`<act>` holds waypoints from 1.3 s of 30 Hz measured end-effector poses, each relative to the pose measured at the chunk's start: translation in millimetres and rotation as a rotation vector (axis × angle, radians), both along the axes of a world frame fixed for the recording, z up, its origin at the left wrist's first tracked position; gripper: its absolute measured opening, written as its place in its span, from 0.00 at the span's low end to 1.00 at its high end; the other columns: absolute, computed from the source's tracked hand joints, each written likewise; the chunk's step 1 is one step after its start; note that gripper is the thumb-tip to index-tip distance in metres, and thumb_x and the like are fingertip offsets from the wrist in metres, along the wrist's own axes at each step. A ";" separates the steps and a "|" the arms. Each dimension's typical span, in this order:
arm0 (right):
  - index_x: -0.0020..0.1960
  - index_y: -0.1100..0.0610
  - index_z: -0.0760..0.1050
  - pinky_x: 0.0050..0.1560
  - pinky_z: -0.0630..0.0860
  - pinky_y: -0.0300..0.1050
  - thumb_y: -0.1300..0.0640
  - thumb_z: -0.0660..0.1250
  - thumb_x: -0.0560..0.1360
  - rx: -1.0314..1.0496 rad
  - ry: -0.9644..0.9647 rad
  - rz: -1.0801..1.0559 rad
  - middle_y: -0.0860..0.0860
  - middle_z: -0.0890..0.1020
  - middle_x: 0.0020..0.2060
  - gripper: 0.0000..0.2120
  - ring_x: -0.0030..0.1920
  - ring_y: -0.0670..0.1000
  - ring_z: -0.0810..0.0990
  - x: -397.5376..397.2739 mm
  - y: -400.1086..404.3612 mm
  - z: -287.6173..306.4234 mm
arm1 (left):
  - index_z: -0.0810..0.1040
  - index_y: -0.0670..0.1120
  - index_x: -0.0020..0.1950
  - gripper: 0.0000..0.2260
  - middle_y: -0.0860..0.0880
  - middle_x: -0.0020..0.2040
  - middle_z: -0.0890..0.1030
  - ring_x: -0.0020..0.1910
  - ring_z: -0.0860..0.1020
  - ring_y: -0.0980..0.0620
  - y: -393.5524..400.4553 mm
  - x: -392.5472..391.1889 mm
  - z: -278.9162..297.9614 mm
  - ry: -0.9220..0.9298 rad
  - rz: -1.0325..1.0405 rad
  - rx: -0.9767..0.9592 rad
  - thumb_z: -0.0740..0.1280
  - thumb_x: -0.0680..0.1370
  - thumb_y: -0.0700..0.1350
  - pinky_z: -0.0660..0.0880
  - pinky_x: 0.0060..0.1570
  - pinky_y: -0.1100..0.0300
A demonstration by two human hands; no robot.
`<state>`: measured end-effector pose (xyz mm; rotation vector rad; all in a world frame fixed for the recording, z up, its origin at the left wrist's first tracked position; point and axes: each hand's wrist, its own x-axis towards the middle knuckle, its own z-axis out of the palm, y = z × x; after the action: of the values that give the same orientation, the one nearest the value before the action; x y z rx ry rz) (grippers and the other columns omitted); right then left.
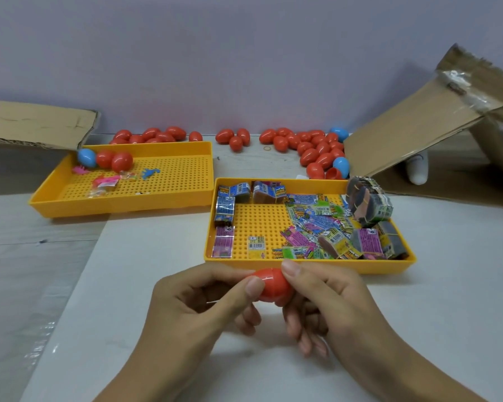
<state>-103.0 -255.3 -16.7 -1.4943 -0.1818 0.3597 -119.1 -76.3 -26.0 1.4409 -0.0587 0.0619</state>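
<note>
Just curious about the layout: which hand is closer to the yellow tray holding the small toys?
Left. The left hand grips the red egg, nearer the camera and right of that tray; the right hand, on the egg's other side, is farther.

We see one red plastic egg, glossy and smooth, its two halves closed together. It lies on its side with its long axis running left to right, held off the table just in front of the tray's near wall. Our left hand pinches its left end and our right hand pinches its right end.
</note>
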 end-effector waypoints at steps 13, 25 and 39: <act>0.39 0.59 0.81 0.21 0.65 0.33 0.39 0.66 0.71 0.038 -0.021 0.069 0.54 0.78 0.25 0.22 0.21 0.49 0.73 -5.8 0.9 -0.4 | 0.84 0.49 0.54 0.18 0.40 0.48 0.85 0.46 0.85 0.41 1.3 -0.3 -2.2 -0.053 -0.024 -0.085 0.77 0.64 0.47 0.81 0.45 0.56; 0.41 0.52 0.81 0.20 0.65 0.35 0.43 0.73 0.65 0.072 0.016 0.014 0.54 0.78 0.28 0.13 0.23 0.49 0.73 -1.8 -1.5 3.2 | 0.84 0.43 0.46 0.14 0.37 0.36 0.82 0.28 0.80 0.44 -2.0 -1.0 0.2 0.128 -0.186 -0.171 0.69 0.76 0.54 0.78 0.30 0.57; 0.37 0.58 0.82 0.20 0.70 0.37 0.46 0.72 0.68 0.090 0.002 0.016 0.58 0.81 0.28 0.15 0.24 0.53 0.79 -4.4 1.2 1.2 | 0.77 0.44 0.39 0.17 0.36 0.28 0.79 0.20 0.77 0.44 -2.8 -1.1 0.0 0.162 -0.159 -0.118 0.66 0.77 0.57 0.73 0.20 0.60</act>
<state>-107.4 -254.1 -15.5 -1.4049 -0.2061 0.3612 -120.2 -79.1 -26.0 1.3151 -0.0355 -0.1791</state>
